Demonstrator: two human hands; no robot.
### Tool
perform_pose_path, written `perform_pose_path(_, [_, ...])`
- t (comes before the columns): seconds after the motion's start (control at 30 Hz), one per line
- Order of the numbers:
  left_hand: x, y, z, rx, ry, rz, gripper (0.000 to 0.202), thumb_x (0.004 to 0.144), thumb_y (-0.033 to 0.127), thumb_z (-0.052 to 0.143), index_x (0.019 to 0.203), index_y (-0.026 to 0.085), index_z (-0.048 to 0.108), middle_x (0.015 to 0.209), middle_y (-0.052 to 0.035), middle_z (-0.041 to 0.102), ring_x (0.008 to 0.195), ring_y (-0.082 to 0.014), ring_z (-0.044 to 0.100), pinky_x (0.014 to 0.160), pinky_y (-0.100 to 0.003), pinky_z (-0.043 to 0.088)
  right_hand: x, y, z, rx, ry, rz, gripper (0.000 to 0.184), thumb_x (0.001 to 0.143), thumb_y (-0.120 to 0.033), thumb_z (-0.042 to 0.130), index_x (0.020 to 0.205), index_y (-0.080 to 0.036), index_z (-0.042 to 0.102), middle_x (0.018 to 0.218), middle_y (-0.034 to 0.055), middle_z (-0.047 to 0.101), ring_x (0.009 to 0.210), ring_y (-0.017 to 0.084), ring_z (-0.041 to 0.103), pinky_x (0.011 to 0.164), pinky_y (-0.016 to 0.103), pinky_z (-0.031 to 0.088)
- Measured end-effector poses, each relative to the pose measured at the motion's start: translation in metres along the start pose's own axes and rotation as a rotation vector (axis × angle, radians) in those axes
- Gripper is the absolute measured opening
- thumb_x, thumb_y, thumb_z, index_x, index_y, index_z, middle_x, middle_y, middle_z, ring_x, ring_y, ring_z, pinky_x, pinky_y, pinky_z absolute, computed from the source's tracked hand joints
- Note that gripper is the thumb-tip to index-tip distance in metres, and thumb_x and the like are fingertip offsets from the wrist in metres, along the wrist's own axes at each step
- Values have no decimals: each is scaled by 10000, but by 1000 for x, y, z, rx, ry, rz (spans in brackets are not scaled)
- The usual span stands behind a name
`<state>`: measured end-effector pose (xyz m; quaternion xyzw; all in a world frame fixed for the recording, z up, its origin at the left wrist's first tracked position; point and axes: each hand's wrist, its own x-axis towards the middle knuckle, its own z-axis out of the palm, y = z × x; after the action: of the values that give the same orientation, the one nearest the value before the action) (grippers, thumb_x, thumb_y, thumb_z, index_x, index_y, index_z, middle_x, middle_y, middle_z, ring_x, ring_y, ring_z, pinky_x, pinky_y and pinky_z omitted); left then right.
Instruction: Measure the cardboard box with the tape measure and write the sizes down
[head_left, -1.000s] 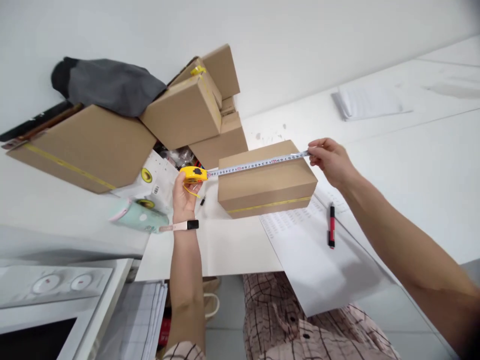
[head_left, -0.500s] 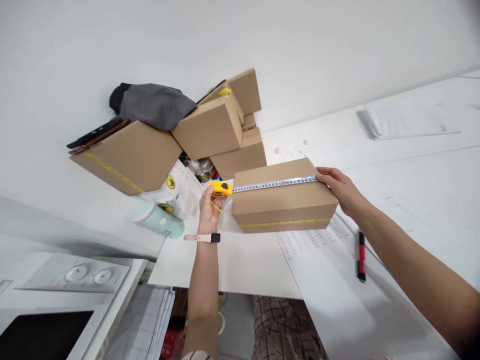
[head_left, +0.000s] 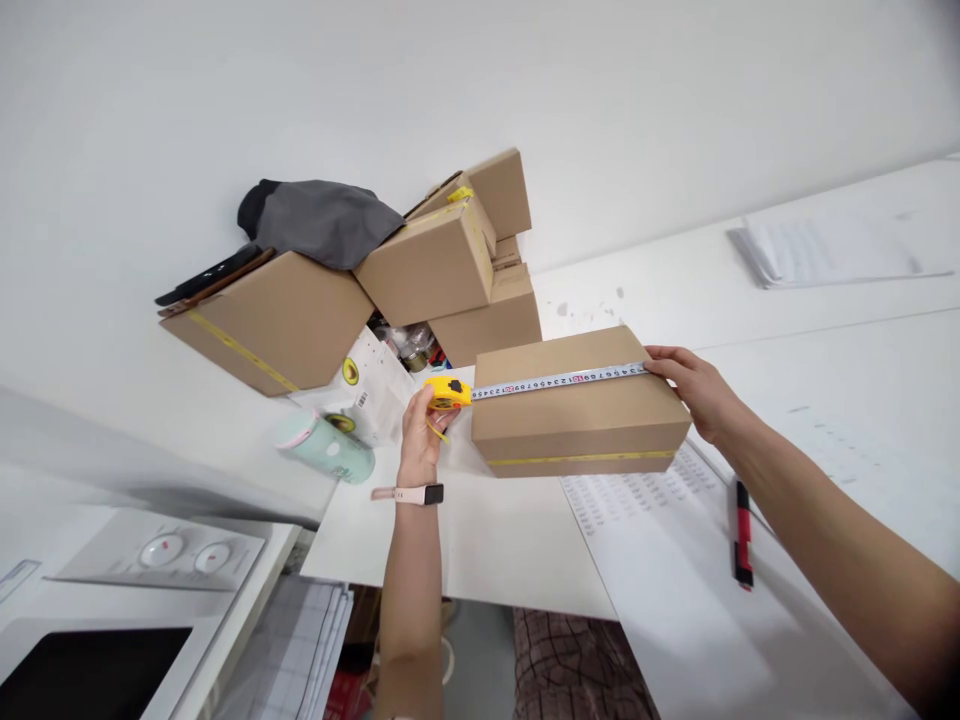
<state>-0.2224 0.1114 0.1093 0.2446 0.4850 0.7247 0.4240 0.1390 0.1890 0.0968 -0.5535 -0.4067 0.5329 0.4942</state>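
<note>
A closed cardboard box (head_left: 585, 425) with a yellow tape strip along its front lies on the white table. Across its top runs the blade of a tape measure (head_left: 449, 393), whose yellow case is at the box's left edge. My left hand (head_left: 421, 430) is closed around that case, a yellow strap hanging below. At the box's right end, my right hand (head_left: 694, 390) pinches the blade's free end against the edge, its fingers resting on the cardboard; the thumb is mostly hidden. Printed sheets (head_left: 637, 500) lie partly under the box.
Several cardboard boxes (head_left: 427, 265) are stacked behind, a dark grey cloth (head_left: 322, 220) on top. A mint-green tumbler (head_left: 330, 447) stands left of my left hand. A red and black marker (head_left: 742, 535) lies by my right forearm. Papers (head_left: 832, 250) sit at the back right.
The view has shifted slightly, so everything sits a little lower and further right. Both hands keep the tape measure stretched over the box, as before.
</note>
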Motion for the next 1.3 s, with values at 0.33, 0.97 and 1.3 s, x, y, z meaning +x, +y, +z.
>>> perform_pose_path(0.33, [0, -1, -5, 7, -4, 4, 407, 679, 417, 890, 933, 163, 698, 888, -56, 788, 778, -213, 768, 818, -365, 608, 4, 6, -3, -15, -18, -17, 264, 723, -387, 763, 956, -270, 725, 1168, 49, 746, 976, 265, 687, 665, 352, 551])
perform_pose_path(0.97, [4, 6, -16, 23, 22, -4, 398, 647, 423, 902, 903, 170, 731, 863, -46, 796, 750, -218, 766, 777, -373, 625, 7, 12, -4, 34, -24, 14, 309, 725, -408, 799, 991, -267, 730, 1155, 45, 744, 959, 241, 687, 669, 324, 554])
perform_pose_path(1.3, [1, 4, -11, 33, 6, 2, 398, 665, 439, 894, 903, 172, 722, 866, -51, 798, 741, -216, 771, 791, -366, 619, 2, 9, -7, -2, -5, -26, 282, 689, -460, 832, 870, -259, 751, 1018, 72, 774, 957, 282, 705, 750, 396, 587])
